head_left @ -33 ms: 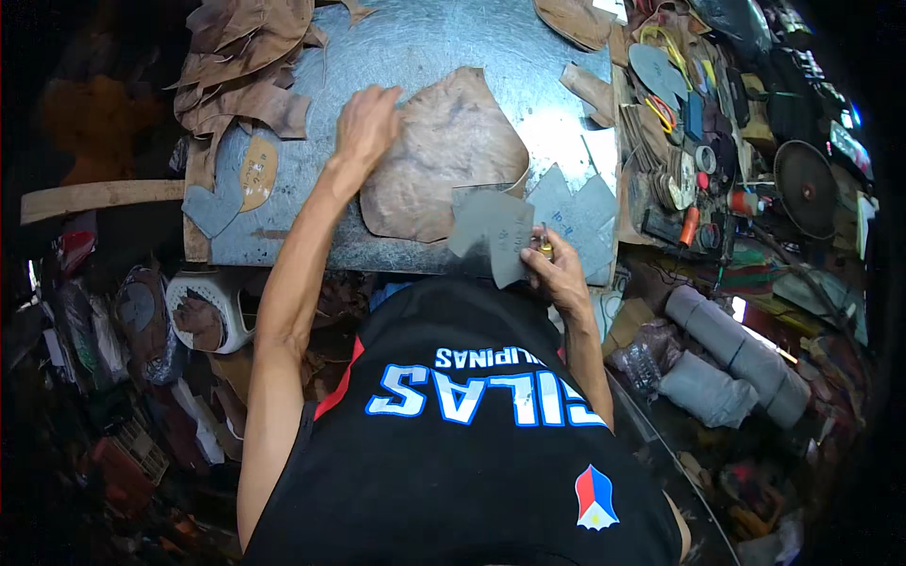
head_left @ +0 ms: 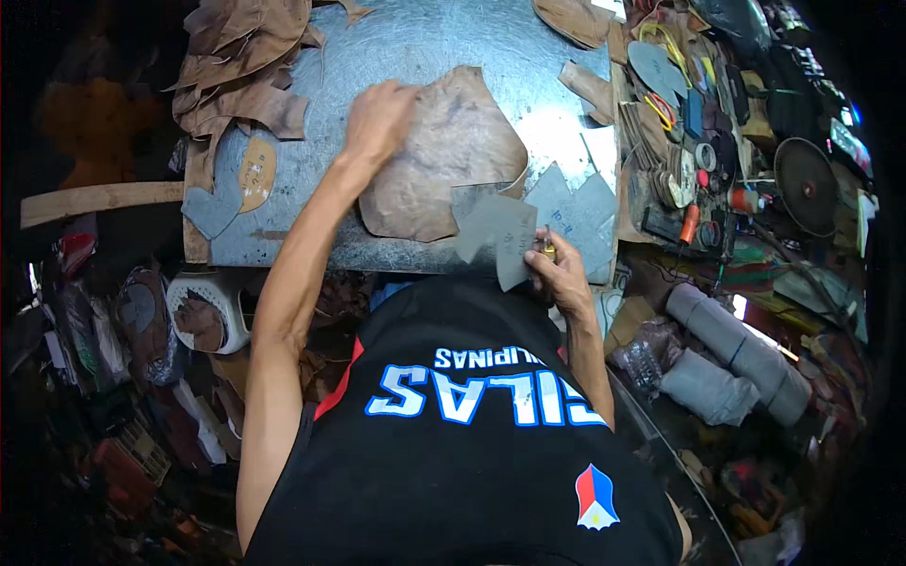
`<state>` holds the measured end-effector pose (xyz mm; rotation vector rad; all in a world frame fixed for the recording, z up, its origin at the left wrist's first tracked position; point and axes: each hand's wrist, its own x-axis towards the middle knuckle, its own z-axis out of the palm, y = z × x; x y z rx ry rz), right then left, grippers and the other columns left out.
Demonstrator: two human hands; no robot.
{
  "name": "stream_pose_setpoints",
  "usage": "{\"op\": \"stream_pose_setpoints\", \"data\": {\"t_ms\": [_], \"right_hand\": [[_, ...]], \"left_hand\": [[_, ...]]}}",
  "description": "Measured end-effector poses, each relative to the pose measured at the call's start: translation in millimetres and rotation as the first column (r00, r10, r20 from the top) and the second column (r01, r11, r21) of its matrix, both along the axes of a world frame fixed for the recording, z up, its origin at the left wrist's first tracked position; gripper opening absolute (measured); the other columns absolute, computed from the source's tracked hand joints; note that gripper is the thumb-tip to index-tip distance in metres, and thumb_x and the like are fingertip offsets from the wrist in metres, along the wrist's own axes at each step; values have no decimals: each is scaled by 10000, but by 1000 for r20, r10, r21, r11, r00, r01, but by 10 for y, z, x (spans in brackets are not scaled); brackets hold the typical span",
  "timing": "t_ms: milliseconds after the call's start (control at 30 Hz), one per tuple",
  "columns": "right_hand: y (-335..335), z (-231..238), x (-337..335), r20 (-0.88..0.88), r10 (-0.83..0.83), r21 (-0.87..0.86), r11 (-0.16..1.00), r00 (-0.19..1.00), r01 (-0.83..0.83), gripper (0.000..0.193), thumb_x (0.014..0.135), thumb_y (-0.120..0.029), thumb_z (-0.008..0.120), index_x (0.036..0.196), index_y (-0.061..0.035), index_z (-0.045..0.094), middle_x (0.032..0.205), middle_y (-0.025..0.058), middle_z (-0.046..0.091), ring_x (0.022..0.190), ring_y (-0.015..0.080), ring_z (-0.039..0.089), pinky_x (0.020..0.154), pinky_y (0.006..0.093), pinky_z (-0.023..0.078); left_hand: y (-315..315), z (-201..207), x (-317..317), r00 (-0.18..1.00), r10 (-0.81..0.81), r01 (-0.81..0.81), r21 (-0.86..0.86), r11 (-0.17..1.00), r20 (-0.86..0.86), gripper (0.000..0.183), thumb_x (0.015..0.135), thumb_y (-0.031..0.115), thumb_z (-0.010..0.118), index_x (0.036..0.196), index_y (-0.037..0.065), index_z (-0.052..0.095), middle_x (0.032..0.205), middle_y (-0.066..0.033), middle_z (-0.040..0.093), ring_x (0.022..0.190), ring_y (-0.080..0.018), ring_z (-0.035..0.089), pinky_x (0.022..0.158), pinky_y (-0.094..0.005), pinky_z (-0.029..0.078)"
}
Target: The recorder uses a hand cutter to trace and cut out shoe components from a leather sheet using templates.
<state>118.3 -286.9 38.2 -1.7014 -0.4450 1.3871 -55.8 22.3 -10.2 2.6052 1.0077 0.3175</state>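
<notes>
A brown leather piece (head_left: 453, 141) lies flat on the metal-topped table, its lower right corner cut away. My left hand (head_left: 379, 118) is over its upper left edge, palm down; motion blurs the fingers. Near the table's front edge, my right hand (head_left: 559, 271) is closed on a grey pattern piece (head_left: 512, 245) with handwriting on it. A small yellow and metal tool (head_left: 547, 249) shows between the same fingers; its kind is unclear. Left of the held piece, a blurred grey sheet (head_left: 479, 226) overlaps the leather. More grey pattern pieces (head_left: 576, 217) lie to the right.
Leather scraps (head_left: 241, 57) heap at the table's far left, above a tan pattern piece (head_left: 257, 174). Along the right side are orange-handled scissors (head_left: 661, 111), an orange-handled tool (head_left: 690, 226) and a round dark disc (head_left: 805, 187). A white stool (head_left: 231, 302) stands at the left.
My left hand has shifted slightly to the right, further over the leather. My right hand and the grey pattern piece have moved a little to the right.
</notes>
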Motion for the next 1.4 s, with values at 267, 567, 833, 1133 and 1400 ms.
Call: {"op": "stream_pose_setpoints", "data": {"t_ms": [267,567,833,1133,1400], "right_hand": [[-364,-118,7,-19,-17,-2,1000,1000,17,350,887,-103,668,1190,-8,521,768,-21,527,520,67,491,458,220,390],[-647,-138,-131,-148,-201,74,974,968,214,308,886,-93,647,1156,8,538,780,-11,509,521,81,497,472,228,407],[-403,-175,-44,-208,-140,138,975,968,171,307,881,-107,642,1146,18,549,746,-5,511,514,83,501,471,232,426],[-146,23,-159,-243,-315,145,924,918,355,317,909,-90,625,1198,-55,500,731,5,497,497,105,479,454,255,416],[700,315,-252,186,-218,241,955,958,171,368,937,-55,597,1273,42,483,834,16,534,566,74,515,492,218,432]], "left_hand": [[-333,-232,1366,725,-688,689,14,725,-34,528,774,155,757,1276,125,593,1246,-93,631,1192,-284,569,1129,-528,319],[579,412,980,892,-281,411,-377,830,354,322,950,317,611,1019,12,688,875,-63,698,820,-149,634,742,-316,509],[251,-369,-171,807,558,19,-953,302,193,242,981,288,586,950,49,614,793,-45,672,665,-124,649,599,-237,529],[-315,-359,-853,857,514,-138,-946,292,33,353,1010,321,500,987,-10,619,832,-116,705,668,-179,700,529,-256,508],[-366,-175,-873,940,306,-262,-893,366,-150,405,987,349,510,1061,-27,640,772,-121,709,595,-165,674,527,-282,498]]}}
